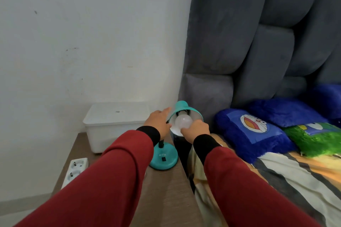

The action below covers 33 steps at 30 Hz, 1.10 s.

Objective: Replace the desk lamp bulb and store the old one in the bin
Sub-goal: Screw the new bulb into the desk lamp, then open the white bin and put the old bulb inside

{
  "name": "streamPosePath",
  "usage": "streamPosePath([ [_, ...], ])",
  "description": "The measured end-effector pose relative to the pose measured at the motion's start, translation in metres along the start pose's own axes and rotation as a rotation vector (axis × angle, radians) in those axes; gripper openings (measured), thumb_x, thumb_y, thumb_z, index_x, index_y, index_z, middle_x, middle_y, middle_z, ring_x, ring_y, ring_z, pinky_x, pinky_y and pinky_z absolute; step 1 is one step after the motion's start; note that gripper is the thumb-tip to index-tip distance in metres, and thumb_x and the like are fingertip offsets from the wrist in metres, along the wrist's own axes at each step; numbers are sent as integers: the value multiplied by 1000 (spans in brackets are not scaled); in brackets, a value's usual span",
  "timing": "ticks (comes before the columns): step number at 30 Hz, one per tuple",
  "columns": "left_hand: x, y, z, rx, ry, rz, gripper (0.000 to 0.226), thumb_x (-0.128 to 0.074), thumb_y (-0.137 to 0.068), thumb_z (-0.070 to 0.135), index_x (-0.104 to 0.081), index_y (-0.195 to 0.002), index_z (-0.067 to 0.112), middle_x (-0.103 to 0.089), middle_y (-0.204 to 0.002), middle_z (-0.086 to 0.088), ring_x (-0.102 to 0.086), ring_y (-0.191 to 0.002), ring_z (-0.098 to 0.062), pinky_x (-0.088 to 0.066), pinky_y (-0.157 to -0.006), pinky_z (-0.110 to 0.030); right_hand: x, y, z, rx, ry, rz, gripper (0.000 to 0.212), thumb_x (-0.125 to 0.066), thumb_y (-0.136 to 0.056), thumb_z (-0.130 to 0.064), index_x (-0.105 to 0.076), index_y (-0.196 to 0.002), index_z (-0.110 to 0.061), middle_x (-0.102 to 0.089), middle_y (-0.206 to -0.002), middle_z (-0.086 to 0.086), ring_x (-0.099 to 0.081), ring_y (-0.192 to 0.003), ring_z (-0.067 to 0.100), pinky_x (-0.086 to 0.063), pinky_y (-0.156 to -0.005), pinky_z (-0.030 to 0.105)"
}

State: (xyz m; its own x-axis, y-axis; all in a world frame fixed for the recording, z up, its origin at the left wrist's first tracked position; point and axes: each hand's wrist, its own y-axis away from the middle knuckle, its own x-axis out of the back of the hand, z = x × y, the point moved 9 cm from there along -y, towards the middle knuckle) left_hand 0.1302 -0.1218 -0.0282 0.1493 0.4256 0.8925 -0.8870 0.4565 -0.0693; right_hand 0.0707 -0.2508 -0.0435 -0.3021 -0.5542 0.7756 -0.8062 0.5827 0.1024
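A teal desk lamp stands on a wooden bedside table, its round base (pixel 163 158) near the table's right edge. Its shade (pixel 181 108) tilts toward me, showing a white bulb (pixel 182 121) in the socket. My left hand (pixel 159 122) rests against the shade's left side and rim, fingers extended. My right hand (pixel 196 130) grips the lower right of the bulb. A white lidded plastic bin (pixel 114 125) sits at the back of the table, left of the lamp, with its lid on.
A white power strip (pixel 75 170) lies along the left edge of the wooden table (pixel 166 195). The bed is right of the table, with a grey padded headboard (pixel 249 42), blue and green pillows (pixel 254 131) and a striped cover (pixel 287 180). A white wall is behind.
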Motion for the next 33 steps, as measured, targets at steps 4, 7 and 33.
streamPosePath([
  [4, 11, 16, -24, 133, -148, -36, 53, -50, -94, 25, -34, -144, 16, -42, -141, -15, -45, -128, -29, -41, -103, -34, 9, 14, -12, 74, 253, -2, 44, -59, -84, -22, -52, -124, -4, -58, -126, 17, -59, -113, 30, -50, -91, 34],
  [7, 21, 31, -40, 208, -279, -63, 41, -51, -94, 22, -50, -132, 8, -51, -134, -13, -55, -119, -27, -47, -94, -31, 4, 23, -26, 155, 420, -69, 54, -58, -86, -23, -39, -135, -11, -57, -127, 15, -57, -114, 31, -48, -93, 35],
  [33, 106, 42, -214, 484, -148, 62, 65, -56, -91, 33, -25, -147, 19, -43, -141, -16, -50, -124, -31, -44, -99, -35, -91, -5, -147, 504, 331, -248, 61, -54, -91, -39, -33, -145, -19, -49, -142, 11, -46, -130, 27, -35, -107, 30],
])
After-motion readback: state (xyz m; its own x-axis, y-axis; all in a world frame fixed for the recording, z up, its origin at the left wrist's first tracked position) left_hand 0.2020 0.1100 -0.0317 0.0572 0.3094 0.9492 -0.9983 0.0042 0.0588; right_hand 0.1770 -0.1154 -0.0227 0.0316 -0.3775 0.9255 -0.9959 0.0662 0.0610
